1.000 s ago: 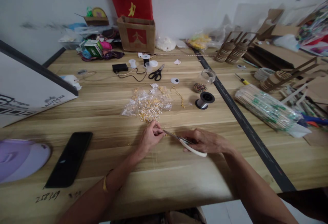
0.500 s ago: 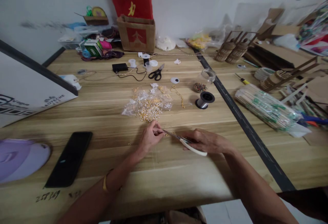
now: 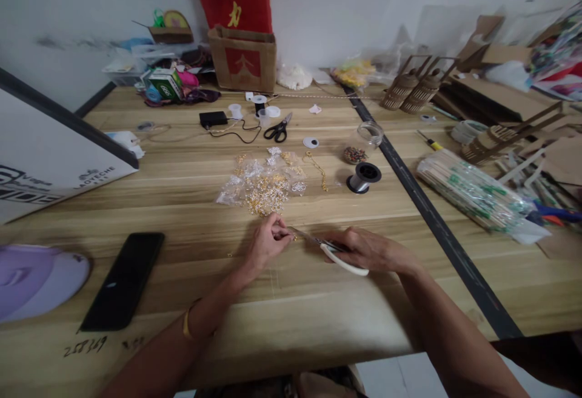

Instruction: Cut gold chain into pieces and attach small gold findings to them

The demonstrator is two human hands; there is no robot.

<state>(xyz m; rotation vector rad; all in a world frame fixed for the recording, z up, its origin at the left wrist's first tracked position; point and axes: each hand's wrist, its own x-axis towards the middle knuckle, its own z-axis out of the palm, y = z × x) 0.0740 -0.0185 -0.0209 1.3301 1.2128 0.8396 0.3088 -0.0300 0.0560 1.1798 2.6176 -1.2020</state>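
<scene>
My left hand (image 3: 265, 242) rests on the wooden table (image 3: 191, 204) with its fingers pinched on a tiny gold piece I can hardly make out. My right hand (image 3: 370, 251) is closed round white-handled pliers (image 3: 335, 254), whose metal tip points left and meets the left fingertips. Just beyond both hands lies a heap of small gold findings in clear bags (image 3: 264, 184). A short gold chain (image 3: 318, 170) lies to the right of the heap.
A black phone (image 3: 122, 281) and a lilac cap (image 3: 36, 279) lie at the left. A thread spool (image 3: 362, 178), bead jar (image 3: 368, 135) and black scissors (image 3: 278, 129) sit farther back. A bag of sticks (image 3: 477, 195) lies right of a dark seam (image 3: 436, 222).
Both hands stay almost where they were. The pliers have shifted very slightly against the pinched piece.
</scene>
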